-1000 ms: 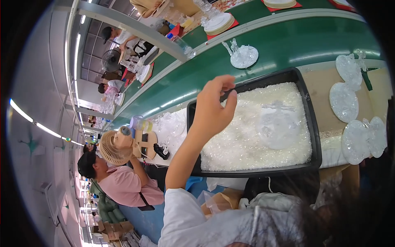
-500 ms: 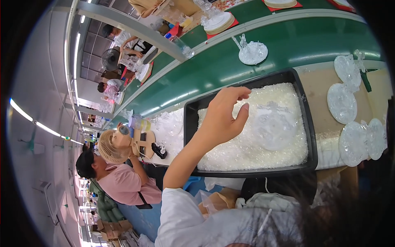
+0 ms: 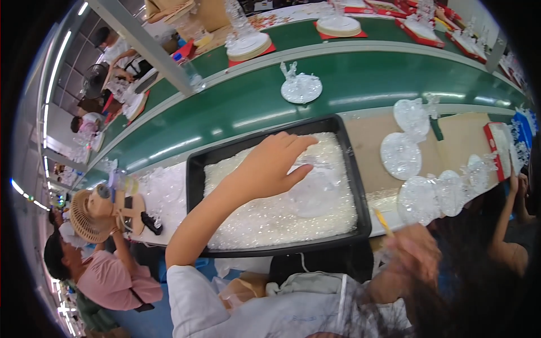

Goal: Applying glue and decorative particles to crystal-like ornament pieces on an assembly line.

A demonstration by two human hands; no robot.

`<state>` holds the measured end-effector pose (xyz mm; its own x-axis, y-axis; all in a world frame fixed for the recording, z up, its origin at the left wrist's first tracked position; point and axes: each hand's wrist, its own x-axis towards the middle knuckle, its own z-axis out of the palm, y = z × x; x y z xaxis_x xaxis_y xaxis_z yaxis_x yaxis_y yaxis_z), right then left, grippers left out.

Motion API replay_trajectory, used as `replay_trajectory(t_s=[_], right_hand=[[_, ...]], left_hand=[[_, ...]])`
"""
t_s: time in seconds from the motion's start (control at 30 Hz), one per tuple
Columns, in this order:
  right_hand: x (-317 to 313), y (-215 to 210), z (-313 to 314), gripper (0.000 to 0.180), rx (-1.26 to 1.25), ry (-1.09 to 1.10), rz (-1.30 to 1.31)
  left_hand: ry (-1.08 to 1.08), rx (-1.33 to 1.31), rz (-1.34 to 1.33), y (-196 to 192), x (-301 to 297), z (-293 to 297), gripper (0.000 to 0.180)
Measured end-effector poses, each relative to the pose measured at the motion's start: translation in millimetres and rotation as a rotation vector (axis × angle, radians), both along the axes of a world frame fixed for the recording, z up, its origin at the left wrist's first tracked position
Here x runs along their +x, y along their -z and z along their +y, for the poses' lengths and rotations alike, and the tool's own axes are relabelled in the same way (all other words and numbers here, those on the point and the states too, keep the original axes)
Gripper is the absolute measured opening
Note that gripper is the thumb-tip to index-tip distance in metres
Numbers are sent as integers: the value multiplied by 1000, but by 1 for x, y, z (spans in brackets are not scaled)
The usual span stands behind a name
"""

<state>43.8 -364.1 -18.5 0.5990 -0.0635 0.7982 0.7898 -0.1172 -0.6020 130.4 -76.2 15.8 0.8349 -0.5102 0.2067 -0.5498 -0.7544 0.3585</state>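
My left hand (image 3: 276, 166) reaches over a black tray (image 3: 365, 197) filled with small clear granules (image 3: 265, 219). Its fingers and thumb are apart with nothing between them. A clear round plate-like piece (image 3: 315, 194) lies among the granules just below the thumb, partly hidden by the hand. My right hand (image 3: 416, 253), smeared by motion, is right of the tray's near corner. From its closed fingers sticks out a thin yellow stick (image 3: 383, 221), perhaps a brush; its kind does not show clearly.
Clear round pieces (image 3: 400, 155) stand on the bench at right. Another clear piece (image 3: 301, 87) rests on the green conveyor belt (image 3: 236, 118). At left, a person in pink (image 3: 110, 276) is beside a beige fan (image 3: 93, 211); another person's arm (image 3: 504, 219) shows at far right.
The view has swung right, so the tray sits further left in it. My right hand has come into view with the yellow stick; my left hand stays over the tray.
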Motion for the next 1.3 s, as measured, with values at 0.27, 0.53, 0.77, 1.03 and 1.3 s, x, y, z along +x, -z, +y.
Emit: replay_trajectory(t_s=[0.27, 0.53, 0.77, 1.03, 1.3], right_hand=[[48, -3, 33, 10, 63, -88, 346], [304, -31, 52, 17, 54, 186, 594], [434, 25, 50, 25, -640, 413, 531], [468, 13, 73, 19, -1228, 87, 1044], [487, 23, 43, 20, -1140, -55, 1408]], left_hand=[[44, 131, -23, 5, -3, 2, 15], [65, 95, -66, 3, -15, -1, 16], [75, 92, -79, 2, -23, 7, 25], [76, 115, -147, 4, -27, 14, 19], [113, 147, -184, -4, -24, 9, 18]])
